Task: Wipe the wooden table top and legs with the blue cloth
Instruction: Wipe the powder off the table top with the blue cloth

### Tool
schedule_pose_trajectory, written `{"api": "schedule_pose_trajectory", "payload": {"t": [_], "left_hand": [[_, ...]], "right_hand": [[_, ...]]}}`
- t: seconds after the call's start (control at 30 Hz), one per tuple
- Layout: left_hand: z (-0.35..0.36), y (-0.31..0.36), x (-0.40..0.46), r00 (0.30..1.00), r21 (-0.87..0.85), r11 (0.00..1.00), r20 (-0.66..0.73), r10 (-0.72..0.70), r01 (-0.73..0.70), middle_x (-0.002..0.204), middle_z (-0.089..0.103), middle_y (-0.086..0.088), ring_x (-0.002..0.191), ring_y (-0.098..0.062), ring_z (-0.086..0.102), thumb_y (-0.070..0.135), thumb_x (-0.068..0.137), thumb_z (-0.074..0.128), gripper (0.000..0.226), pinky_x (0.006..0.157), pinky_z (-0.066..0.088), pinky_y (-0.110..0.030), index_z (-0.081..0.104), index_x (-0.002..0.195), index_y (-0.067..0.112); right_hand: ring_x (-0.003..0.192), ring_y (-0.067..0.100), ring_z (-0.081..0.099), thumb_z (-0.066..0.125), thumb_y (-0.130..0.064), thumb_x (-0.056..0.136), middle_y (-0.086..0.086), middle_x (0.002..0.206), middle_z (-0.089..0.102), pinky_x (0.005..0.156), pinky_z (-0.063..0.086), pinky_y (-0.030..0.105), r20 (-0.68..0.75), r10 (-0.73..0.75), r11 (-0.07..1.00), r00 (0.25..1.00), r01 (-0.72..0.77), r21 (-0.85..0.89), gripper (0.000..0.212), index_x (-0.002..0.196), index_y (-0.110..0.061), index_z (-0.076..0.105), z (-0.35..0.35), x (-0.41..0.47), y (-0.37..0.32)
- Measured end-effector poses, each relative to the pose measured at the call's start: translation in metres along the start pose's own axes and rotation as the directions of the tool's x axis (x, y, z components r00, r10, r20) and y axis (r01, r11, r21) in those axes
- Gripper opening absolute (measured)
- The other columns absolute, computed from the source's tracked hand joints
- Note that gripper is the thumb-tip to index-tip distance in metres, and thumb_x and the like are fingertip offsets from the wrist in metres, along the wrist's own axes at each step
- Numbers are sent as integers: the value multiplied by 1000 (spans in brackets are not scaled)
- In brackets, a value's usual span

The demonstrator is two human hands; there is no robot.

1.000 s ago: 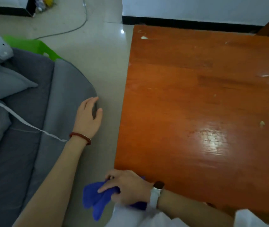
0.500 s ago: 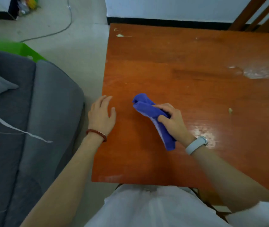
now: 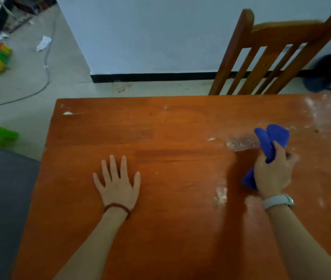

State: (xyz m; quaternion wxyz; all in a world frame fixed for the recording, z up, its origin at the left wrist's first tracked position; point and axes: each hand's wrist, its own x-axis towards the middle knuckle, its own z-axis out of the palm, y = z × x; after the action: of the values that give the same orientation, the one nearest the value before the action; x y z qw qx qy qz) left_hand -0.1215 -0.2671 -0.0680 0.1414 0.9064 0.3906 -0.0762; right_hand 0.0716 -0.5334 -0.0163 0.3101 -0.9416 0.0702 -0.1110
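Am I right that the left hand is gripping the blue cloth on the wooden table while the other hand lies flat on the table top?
Not quite: the head view shows the right hand gripping the blue cloth on the wooden table, while the left hand lies flat on the table top.

Left hand [image 3: 118,184] flat, fingers spread; right hand [image 3: 271,174] fisted.

The left hand [image 3: 118,184] lies flat on the counter [image 3: 160,239], left of centre. The right hand [image 3: 273,174] is well to its right, holding the cloth [image 3: 269,142] on the counter. A chair [image 3: 271,57] stands behind the counter's far right edge; a sofa [image 3: 1,199] sits left.
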Motion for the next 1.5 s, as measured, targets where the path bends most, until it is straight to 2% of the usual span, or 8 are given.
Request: {"api": "schedule_pose_trajectory", "payload": {"t": [0.2,0.5,0.73,0.93,1.17,1.33,1.4,1.5], "left_hand": [[1,3,1,999,72,997,-16,-32,33,149,26,-14,139,-35,17,60,81,12,75,108,12,-61,31,140,19],[-12,8,16,989,-27,994,-94,-112,110,141,37,-14,134,-34,25,54,80,28,62,108,15,-58,48,125,18],[-14,-7,49,976,-71,979,-89,-197,191,151,18,-8,141,-27,6,49,89,32,55,112,6,-53,30,138,24],[-7,-10,50,976,33,982,-123,-180,186,149,27,-10,139,-31,17,58,80,9,73,110,12,-56,35,137,22],[-16,-22,54,988,-9,991,-86,-132,132,142,38,-10,132,-32,28,58,80,20,65,102,23,-59,45,130,25],[-21,-42,53,998,-104,995,-67,-15,8,145,33,-1,134,-22,16,58,80,19,61,105,16,-53,39,133,33],[-33,-52,55,993,-308,951,-93,-68,36,143,36,6,135,-18,20,52,84,25,54,108,10,-43,44,130,31],[-49,-86,58,946,-397,912,-247,-210,99,136,46,-5,129,-27,35,28,88,38,39,106,17,-46,52,123,20]], "right_hand": [[107,44,45,48,-15,84,22,130,36,80,43,52,35,230,944,973,-214,-251,43,126,-10,43,42,41,-2],[93,20,53,58,-11,83,10,121,46,60,45,26,352,-589,807,727,543,232,52,133,-16,44,88,33,-99],[82,14,55,47,-25,84,-1,115,49,66,52,28,412,-776,-308,-479,856,415,36,119,-32,48,108,24,-63],[106,35,50,46,-9,89,17,129,41,87,46,45,440,-557,782,704,624,-8,44,132,-14,45,180,110,-185],[79,23,54,55,-19,82,7,113,56,51,47,31,429,-767,-299,-478,856,422,36,117,-25,56,173,7,-166],[108,36,46,43,-9,87,15,131,40,78,44,43,542,-678,565,497,824,-49,43,130,-18,46,215,47,-248],[97,33,53,43,-12,85,14,120,50,69,50,40,466,-836,393,290,909,139,42,127,-17,48,201,13,-244],[78,16,52,48,-24,86,1,108,56,57,47,27,352,-769,-277,-533,775,568,35,120,-24,50,163,-60,-195]]}}
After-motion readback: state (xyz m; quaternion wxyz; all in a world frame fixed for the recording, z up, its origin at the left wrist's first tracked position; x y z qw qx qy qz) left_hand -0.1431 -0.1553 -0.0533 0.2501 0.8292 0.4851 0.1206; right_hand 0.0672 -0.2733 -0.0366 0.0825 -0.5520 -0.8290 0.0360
